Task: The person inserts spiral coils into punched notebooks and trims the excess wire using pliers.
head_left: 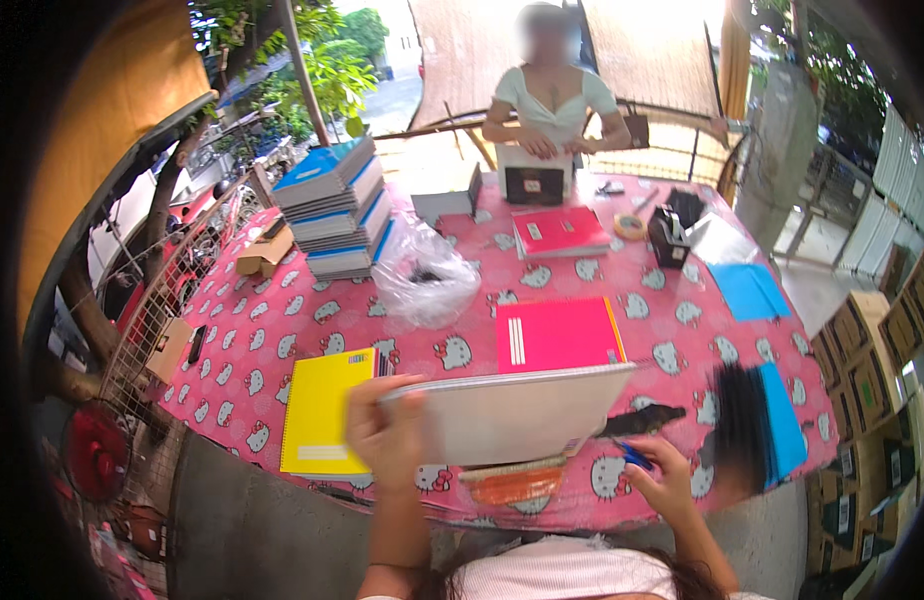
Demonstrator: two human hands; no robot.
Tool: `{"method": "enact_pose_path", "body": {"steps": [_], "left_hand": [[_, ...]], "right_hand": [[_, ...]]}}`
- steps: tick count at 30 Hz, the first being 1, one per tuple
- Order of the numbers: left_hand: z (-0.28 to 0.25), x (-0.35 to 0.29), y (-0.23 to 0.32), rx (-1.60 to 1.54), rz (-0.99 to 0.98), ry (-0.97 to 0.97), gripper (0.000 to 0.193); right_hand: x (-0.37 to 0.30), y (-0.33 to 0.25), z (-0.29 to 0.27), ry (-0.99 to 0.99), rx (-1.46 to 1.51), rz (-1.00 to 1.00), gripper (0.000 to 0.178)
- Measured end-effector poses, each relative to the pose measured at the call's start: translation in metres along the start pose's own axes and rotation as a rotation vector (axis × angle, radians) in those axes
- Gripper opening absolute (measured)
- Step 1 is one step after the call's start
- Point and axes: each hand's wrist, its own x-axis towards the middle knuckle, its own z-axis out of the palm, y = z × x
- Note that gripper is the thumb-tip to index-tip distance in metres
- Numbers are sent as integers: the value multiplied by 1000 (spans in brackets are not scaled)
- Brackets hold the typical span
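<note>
Across a pink cat-print cloth-covered table (pixel 672 325), a pale rectangular pad (pixel 522 415) is gripped, tilted up, by the left hand (pixel 385 425); a yellow spiral-bound notebook (pixel 322 410) lies beside that grip; the right hand (pixel 668 478) pinches a small dark-blue tool (pixel 635 457); work looks midway, tool apart from pad; the pad's far face is hidden, and I cannot make out the tool's kind.

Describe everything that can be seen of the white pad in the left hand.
The white pad is flat, roughly rectangular and off-white, smooth like card or paper. Its thin grey upper edge suggests stacked sheets. A small printed patch shows near its lower right corner. The left hand grips its left end, which is blurred. It is tilted, its broad face toward the person, and hides the lower part of the nearer red notebook. Whether its lower edge touches anything cannot be told.
</note>
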Motion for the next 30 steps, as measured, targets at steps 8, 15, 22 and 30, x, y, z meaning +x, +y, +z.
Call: {"method": "enact_pose_path", "body": {"steps": [8,15,22,30], "left_hand": [[-154,126,26,474,599,439,22],[-112,189,-139,667,67,-594,26],[-127,48,-246,1283,-389,-835,61],[-86,36,-145,425,-578,-519,45]], "right_hand": [[10,94,19,94,-412,-172,26],[150,67,107,-59,-264,-458,18],[209,93,179,-599,-542,-580,27],[238,89,198,-1020,-756,-549,22]]}}
